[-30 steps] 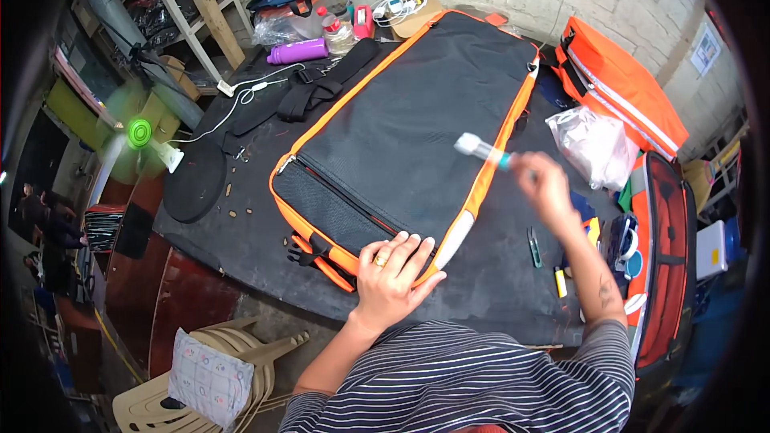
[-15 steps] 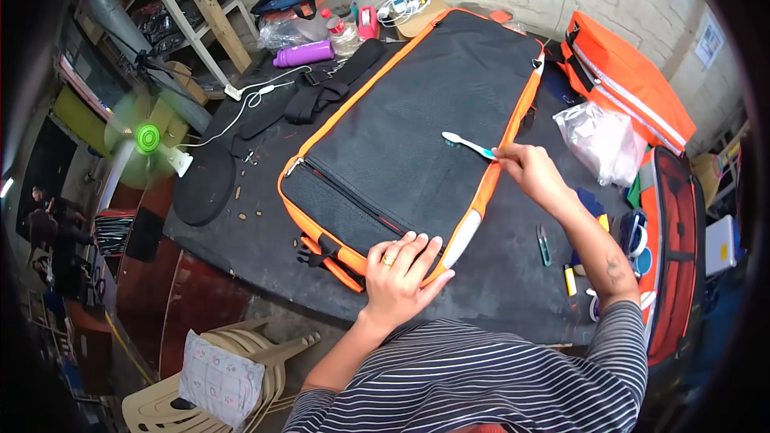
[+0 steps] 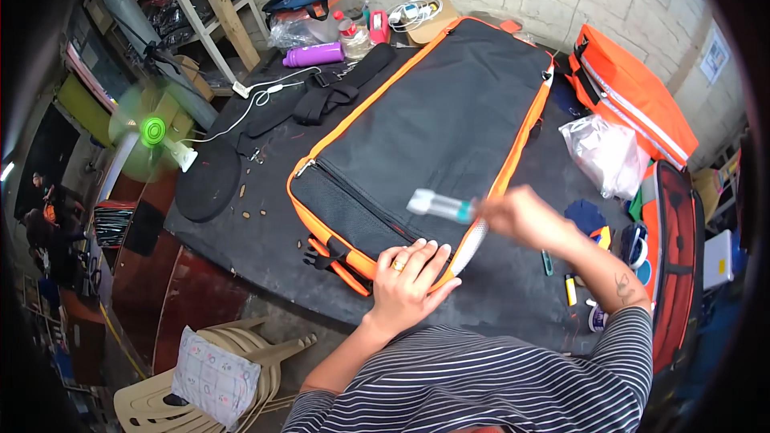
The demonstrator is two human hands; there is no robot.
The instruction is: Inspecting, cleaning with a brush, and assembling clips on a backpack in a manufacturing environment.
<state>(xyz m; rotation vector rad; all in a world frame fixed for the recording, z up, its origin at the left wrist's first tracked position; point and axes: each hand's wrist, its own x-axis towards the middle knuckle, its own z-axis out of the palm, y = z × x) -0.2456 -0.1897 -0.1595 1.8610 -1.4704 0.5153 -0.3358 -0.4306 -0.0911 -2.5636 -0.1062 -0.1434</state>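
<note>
Black bag [image 3: 433, 120] stretches lengthwise away rightward; left hand [image 3: 407, 279] spread atop, right hand [image 3: 520, 215] pinching toothbrush [image 3: 441, 205], head leftward.

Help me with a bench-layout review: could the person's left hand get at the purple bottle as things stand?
Probably not without leaning: the left hand rests on the near end of the black bag, and the purple bottle lies far back, beyond a black strap.
</note>
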